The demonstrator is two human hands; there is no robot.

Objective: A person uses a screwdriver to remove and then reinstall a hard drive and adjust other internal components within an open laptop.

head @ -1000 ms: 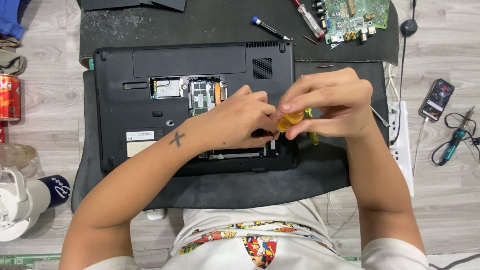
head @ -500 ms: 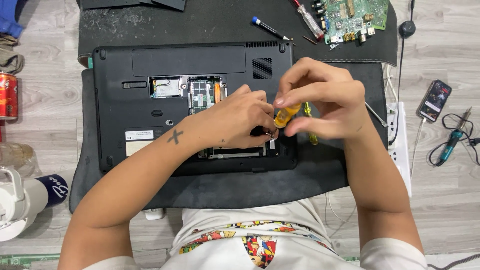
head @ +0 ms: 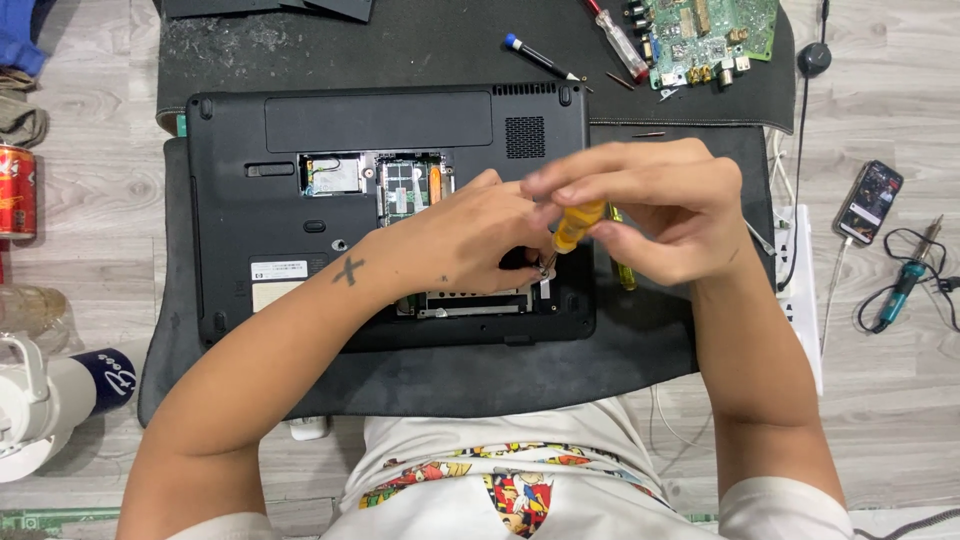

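Observation:
A black laptop point(head: 300, 170) lies upside down on a dark mat point(head: 450, 370), with its memory bay and a lower bay uncovered. My right hand point(head: 650, 205) grips an orange-handled screwdriver point(head: 577, 225), its tip pointing down at the laptop's lower right area. My left hand point(head: 465, 245) rests on the laptop base, fingers curled beside the screwdriver tip and covering part of the open lower bay. A second yellow-green screwdriver point(head: 622, 265) lies on the mat under my right hand.
A green circuit board point(head: 705, 35), a blue-capped screwdriver point(head: 540, 55) and a red-handled screwdriver point(head: 620, 40) lie at the top. To the right are a phone point(head: 868, 200), a soldering iron point(head: 905, 280) and a white power strip point(head: 800, 300). A red can point(head: 15, 190) and a white jug point(head: 35, 410) stand at the left.
My right hand has shifted slightly up and left, tilting the orange screwdriver more upright over the laptop. My left hand stays in place.

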